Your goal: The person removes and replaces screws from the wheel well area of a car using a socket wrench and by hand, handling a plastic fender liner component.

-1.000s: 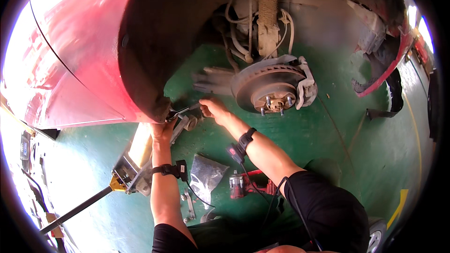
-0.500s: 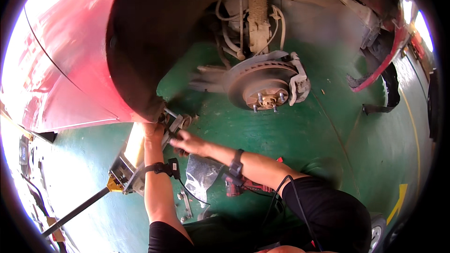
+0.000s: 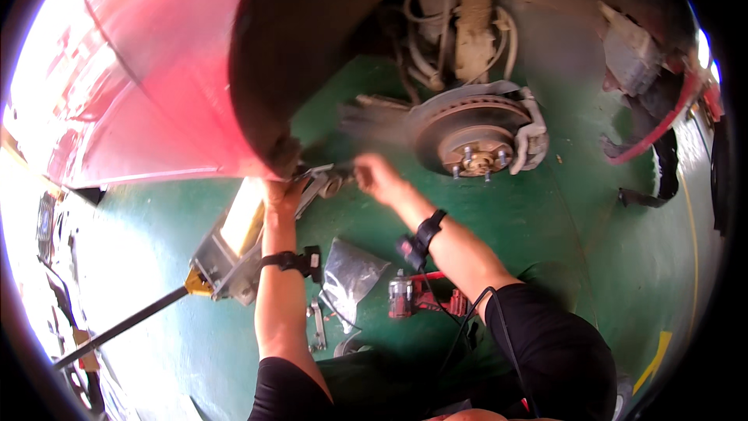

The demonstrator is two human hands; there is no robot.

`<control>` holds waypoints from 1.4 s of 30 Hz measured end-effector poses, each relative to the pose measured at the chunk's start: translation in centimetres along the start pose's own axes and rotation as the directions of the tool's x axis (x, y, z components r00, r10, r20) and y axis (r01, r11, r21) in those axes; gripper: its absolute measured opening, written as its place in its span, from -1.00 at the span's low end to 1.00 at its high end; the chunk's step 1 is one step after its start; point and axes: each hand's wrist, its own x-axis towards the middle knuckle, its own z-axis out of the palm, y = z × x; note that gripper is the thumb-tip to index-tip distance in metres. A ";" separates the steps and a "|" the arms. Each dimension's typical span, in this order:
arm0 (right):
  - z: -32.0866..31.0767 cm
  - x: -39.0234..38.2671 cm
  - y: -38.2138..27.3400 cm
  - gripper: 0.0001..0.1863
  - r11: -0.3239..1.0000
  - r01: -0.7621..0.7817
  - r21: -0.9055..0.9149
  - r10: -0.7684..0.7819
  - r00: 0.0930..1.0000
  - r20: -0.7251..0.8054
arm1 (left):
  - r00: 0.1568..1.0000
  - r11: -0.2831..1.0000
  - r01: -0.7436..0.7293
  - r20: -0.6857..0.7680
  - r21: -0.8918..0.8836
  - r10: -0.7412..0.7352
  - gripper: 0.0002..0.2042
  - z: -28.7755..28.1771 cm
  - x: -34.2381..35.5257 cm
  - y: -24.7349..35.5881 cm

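My left hand [image 3: 284,196] reaches up at the lower rear edge of the red car's wheel arch, and its fingers are mostly hidden there. To its right, my right hand [image 3: 379,178] is closed at the outer end of a slim bar-like tool [image 3: 326,167], partly blurred. The tool's other end runs toward my left hand, over the head of a floor jack [image 3: 234,249]. Beyond my right hand are the rusty brake disc [image 3: 456,126], with bare wheel studs, and its caliper [image 3: 533,131].
On the green floor lie a clear plastic bag [image 3: 351,271], a red cordless impact wrench [image 3: 402,296] and a small metal link [image 3: 318,326]. The jack's long handle [image 3: 125,331] slants to the lower left. A loose red trim edge [image 3: 654,136] hangs at the right.
My right hand has moved away from my left, to the right and farther off, with the tool now stretched between them. The whole view has shifted, uncovering the impact wrench.
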 end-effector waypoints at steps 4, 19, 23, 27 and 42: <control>1.3 4.9 -1.2 -0.83 0.996 0.080 0.044 -0.074 0.989 -0.125 | 0.999 0.999 -0.044 -0.027 0.017 0.044 -0.59 -0.2 0.0 -0.7; 4.3 8.7 0.4 -0.77 0.974 -0.028 0.223 0.031 0.999 -0.012 | 0.965 0.817 -0.255 0.086 0.518 0.247 -0.65 -0.5 -2.2 -0.9; 1.2 5.2 -3.3 -0.69 0.999 -0.047 -0.023 0.045 0.996 -0.078 | 0.983 0.992 0.129 -0.132 0.017 -0.126 -0.74 2.0 -2.0 0.2; 1.5 1.3 -5.4 -0.67 0.933 -0.188 -0.306 0.154 0.979 -0.133 | 0.999 0.985 0.028 -0.021 -0.169 -0.032 -0.79 -0.5 -0.2 -2.6; 11.4 -17.1 -13.4 -0.79 -0.657 0.148 -0.740 -0.344 0.814 0.468 | 0.962 0.880 0.267 0.155 -0.393 -0.223 -0.72 -0.9 -1.7 -3.5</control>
